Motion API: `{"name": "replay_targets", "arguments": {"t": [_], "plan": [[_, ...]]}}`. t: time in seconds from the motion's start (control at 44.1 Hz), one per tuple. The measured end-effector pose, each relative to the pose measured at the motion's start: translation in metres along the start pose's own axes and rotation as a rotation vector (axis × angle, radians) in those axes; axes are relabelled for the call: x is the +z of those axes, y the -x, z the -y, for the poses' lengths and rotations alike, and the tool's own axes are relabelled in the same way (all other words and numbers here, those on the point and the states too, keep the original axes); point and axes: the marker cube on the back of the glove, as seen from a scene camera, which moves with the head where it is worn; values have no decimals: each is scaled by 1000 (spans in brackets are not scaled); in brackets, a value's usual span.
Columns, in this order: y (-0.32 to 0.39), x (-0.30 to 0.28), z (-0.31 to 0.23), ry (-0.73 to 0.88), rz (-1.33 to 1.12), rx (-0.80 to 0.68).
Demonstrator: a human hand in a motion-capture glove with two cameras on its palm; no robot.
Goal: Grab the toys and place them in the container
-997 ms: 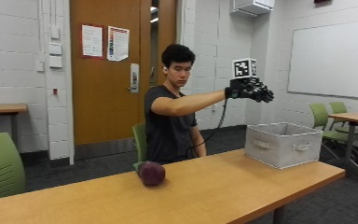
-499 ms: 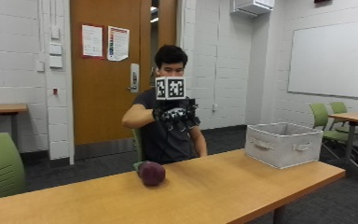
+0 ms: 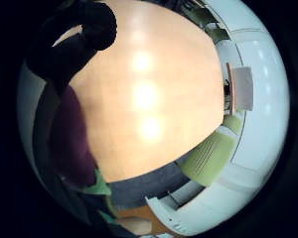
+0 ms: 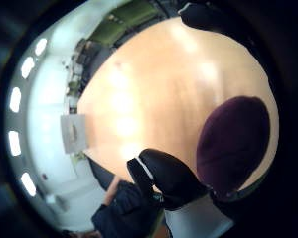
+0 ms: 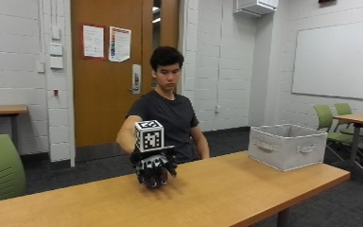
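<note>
Dark purple toy [image 4: 232, 144] lies under my gloved right hand [image 5: 152, 170], fingers spread, not yet gripping; next, close round it.

the tabletop [image 5: 244, 184] looked like smooth light wood, and it was shiny, with bright lamp spots on it. the container [image 5: 288, 146] looked like soft grey cloth. the dark purple toy [image 4: 233, 141] looked smooth and dull. the glove on the right hand [image 5: 153, 170] was black and dull.
</note>
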Motion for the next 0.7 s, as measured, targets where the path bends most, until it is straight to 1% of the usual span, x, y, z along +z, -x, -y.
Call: {"name": "replay_targets", "arguments": {"t": [0.091,0.181,0.295,0.431,0.589,0.703], "plan": [[0,21,-4,38,-6,5],[0,33,-1,53,-9,10],[3,45,-12,94,-43,10],[3,46,-25,67,-8,13],[7,35,-36,-42,-31,1],[8,28,-32,-18,-71,-8]]}}
